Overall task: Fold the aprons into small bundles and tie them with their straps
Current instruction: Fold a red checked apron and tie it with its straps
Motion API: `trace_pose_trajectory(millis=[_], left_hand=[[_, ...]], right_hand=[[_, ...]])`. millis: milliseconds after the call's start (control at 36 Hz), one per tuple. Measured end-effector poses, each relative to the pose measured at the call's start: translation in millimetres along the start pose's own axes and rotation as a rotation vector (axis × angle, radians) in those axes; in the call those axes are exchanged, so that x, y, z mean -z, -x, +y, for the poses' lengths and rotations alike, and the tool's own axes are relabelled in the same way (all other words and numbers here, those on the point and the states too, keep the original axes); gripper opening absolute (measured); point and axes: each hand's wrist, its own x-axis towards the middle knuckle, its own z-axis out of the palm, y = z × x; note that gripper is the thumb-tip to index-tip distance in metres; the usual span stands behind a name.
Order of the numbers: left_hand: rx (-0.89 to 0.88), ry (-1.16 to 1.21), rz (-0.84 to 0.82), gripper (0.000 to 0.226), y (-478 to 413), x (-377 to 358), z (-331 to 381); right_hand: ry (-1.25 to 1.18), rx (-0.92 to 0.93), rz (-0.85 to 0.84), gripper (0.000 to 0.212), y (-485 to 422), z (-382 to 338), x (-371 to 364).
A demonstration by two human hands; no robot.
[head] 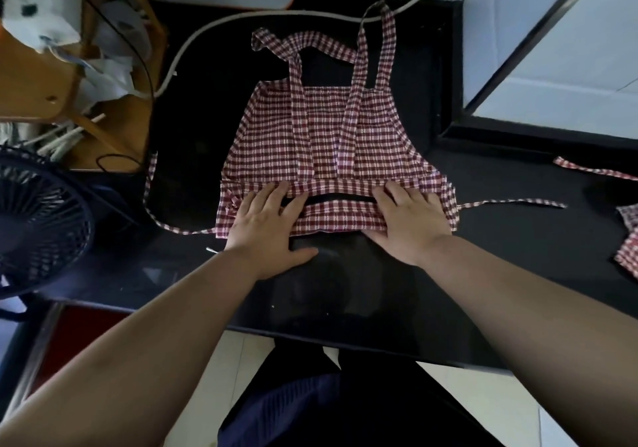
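Dark clothing (379,412) of person lowest in frame, pale floor tiles either side. Both bare forearms reaching up from bottom corners, over near edge of black table (345,294). Bare strip of tabletop between that edge and the hands. More bare black surface left of the cloth as far as the fan, and right of it up to loose checked cloth.

Left hand (266,225) flat, fingers straight and spread, pressing on near folded band of apron (321,136), thumb out on bare table. Right hand (409,220) likewise flat and unclenched, pressing right end of same band. Nothing grasped by either.

Red-and-white checked apron mid-table, lying flat, lower part folded up into narrow band. Dark slit of table showing between band and main body, between the two hands. Neck straps (387,49) laid down over bib, loops running past far edge of cloth. Left waist strap (149,184) curling off towards fan (38,219) at left table edge. Right waist strap (511,202) straight out to right.

Second checked apron (626,246) at right frame edge, well apart. White cable (193,46) arcing behind apron. Wooden rack (34,77) with papers far left. White panels at back and far right.
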Motion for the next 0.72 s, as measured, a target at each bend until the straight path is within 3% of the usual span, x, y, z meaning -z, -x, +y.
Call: trace_pose_trajectory(millis=[83, 167, 278, 333, 389, 500, 556, 667, 722], left_hand=[[-0.001, -0.004, 0.011, 0.095, -0.5, 13.0, 3.3], [-0.047, 0.049, -0.017, 0.071, -0.8, 28.4, -3.3], [0.005, 0.268, -0.208, 0.044, -4.4, 61.8, -14.3], [0.036, 0.273, -0.331, 0.02, -10.4, 71.9, -20.2], [0.032, 0.215, -0.348, 0.018, -12.6, 72.4, -24.1], [0.044, -0.077, -0.117, 0.056, -9.9, 47.9, -25.3], [-0.006, -0.185, -0.012, 0.066, -2.6, 34.4, -14.2], [-0.013, -0.039, -0.04, 0.072, 13.3, 4.3, 1.9], [-0.004, 0.049, -0.051, 0.066, 15.6, -1.4, 0.4]], right_hand=[[0.012, 0.06, 0.034, 0.06, 1.0, 2.9, 14.5], [-0.018, 0.078, 0.054, 0.042, 5.7, 4.1, 25.9], [-0.201, 0.077, -0.056, 0.026, 12.3, 8.3, 46.0], [-0.189, 0.092, -0.05, 0.026, 12.4, 8.6, 55.2], [-0.115, 0.067, -0.059, 0.017, 10.9, 7.8, 57.6], [-0.013, 0.01, 0.012, 0.05, 7.5, 0.9, 40.1], [0.033, 0.055, 0.066, 0.056, 9.5, -4.7, 26.1], [-0.142, 0.089, 0.038, 0.056, 15.1, -5.7, -1.8], [-0.145, 0.104, -0.043, 0.083, 17.5, -2.6, -7.9]])
